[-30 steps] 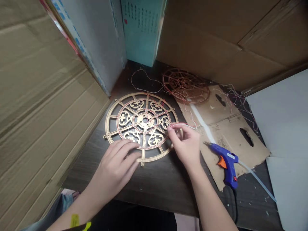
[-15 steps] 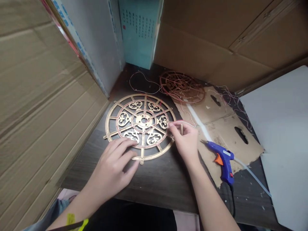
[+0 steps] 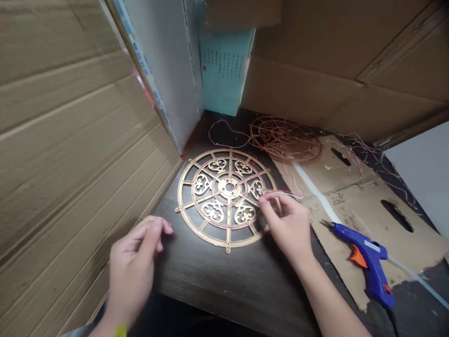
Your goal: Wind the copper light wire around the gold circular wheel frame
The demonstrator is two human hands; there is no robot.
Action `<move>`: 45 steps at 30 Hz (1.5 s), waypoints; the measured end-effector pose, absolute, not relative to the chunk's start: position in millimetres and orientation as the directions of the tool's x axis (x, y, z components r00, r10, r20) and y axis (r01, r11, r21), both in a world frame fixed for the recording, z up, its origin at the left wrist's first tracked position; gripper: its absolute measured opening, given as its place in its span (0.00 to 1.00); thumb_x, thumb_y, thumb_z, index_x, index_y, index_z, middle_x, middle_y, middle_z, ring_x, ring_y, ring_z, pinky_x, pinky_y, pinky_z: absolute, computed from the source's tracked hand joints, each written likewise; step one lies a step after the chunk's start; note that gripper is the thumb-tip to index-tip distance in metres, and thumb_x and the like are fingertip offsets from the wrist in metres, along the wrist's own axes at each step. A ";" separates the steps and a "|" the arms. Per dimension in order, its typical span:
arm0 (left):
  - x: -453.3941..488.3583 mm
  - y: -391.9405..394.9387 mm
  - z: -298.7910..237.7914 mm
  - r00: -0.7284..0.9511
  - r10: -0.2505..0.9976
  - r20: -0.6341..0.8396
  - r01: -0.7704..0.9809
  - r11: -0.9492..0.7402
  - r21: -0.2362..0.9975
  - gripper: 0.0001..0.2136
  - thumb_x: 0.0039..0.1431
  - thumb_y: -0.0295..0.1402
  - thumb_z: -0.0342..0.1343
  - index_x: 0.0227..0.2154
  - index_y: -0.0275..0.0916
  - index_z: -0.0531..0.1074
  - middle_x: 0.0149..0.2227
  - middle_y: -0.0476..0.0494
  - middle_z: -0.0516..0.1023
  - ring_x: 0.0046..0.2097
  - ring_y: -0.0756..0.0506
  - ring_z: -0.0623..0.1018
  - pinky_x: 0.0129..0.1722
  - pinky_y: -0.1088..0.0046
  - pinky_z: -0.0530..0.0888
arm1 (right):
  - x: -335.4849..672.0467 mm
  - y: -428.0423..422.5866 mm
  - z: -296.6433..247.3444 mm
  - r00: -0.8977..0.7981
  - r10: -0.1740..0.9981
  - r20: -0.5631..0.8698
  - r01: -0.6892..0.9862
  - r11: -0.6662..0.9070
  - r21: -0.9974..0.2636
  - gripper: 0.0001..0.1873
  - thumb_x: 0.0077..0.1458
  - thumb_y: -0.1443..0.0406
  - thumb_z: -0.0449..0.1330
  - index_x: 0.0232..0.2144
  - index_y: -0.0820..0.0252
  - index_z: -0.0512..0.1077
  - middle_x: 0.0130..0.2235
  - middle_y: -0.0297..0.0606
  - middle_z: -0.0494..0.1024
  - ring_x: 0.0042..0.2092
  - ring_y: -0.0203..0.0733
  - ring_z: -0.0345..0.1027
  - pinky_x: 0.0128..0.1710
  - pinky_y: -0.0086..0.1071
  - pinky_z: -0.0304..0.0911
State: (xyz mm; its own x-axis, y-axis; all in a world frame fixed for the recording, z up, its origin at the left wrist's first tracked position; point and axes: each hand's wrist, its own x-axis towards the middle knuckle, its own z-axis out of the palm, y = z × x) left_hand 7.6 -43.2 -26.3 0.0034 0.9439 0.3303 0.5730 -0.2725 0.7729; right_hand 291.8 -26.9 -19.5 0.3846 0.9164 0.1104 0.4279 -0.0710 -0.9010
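Observation:
A round gold openwork panel (image 3: 224, 196) with heart-shaped scrollwork and thin red wire run along its rings lies flat on the dark wooden table (image 3: 224, 276). My right hand (image 3: 289, 224) rests at the panel's right rim, thumb and fingers pinched on the thin wire (image 3: 286, 193) that trails off to the right. My left hand (image 3: 136, 262) hovers off the panel near the table's front left edge, fingers loosely curled and apart, holding nothing.
A second, darker openwork disc (image 3: 286, 138) wrapped in wire lies at the back. A blue hot-glue gun (image 3: 366, 262) with an orange trigger rests on a torn cardboard sheet (image 3: 354, 196) at the right. Cardboard boxes (image 3: 70, 140) wall in the left and back; a teal box (image 3: 224, 70) stands behind.
My left hand has lifted off the gold panel's lower rim and pulled back toward the front left. The right hand stays pinched at the right rim. The camera view has shifted left.

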 end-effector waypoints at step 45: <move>60.4 -49.3 -34.8 0.591 0.630 0.504 0.603 -0.760 0.242 0.06 0.69 0.30 0.54 0.45 0.41 0.73 0.42 0.45 0.80 0.44 0.42 0.79 0.46 0.63 0.75 | 298.8 -21.5 -25.4 0.452 0.854 0.259 0.369 0.086 -0.925 0.16 0.63 0.55 0.62 0.29 0.60 0.79 0.34 0.42 0.82 0.28 0.41 0.69 0.22 0.31 0.54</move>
